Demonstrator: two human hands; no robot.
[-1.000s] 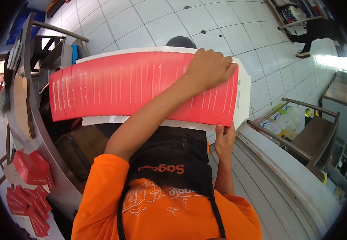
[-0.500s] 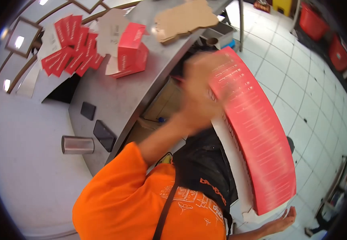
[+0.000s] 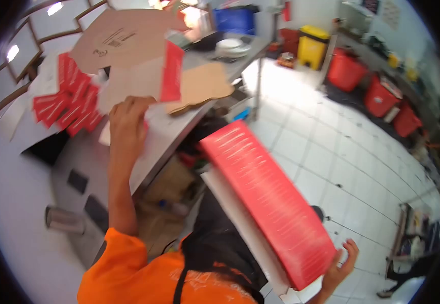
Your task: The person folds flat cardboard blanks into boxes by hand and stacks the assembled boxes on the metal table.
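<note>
My left hand [image 3: 127,119] reaches over the metal table with its fingers curled at the lower edge of a red-and-white cardboard box [image 3: 171,73]. A broad, pale printed flap of that box stands up behind the hand. Slanting across my front is a long stack of nested red cardboard boxes [image 3: 270,202], its white side facing my apron. At the stack's lower end, my right hand [image 3: 340,266] lies beside its corner with the fingers apart, and the forearm passes beneath that end. Motion blurs both the box and the stack.
Red folded boxes [image 3: 70,96] fan out on the left, with flat brown cardboard [image 3: 204,83] farther along the metal table [image 3: 149,152]. A metal cup [image 3: 65,219], a phone [image 3: 96,212] and a dark flat item [image 3: 77,181] lie nearer. Red bins [image 3: 349,71] line the tiled floor.
My left hand has left the stack's upper end and moved left to the box on the table, whose flap now stands higher. The stack has shifted down and left in view.
</note>
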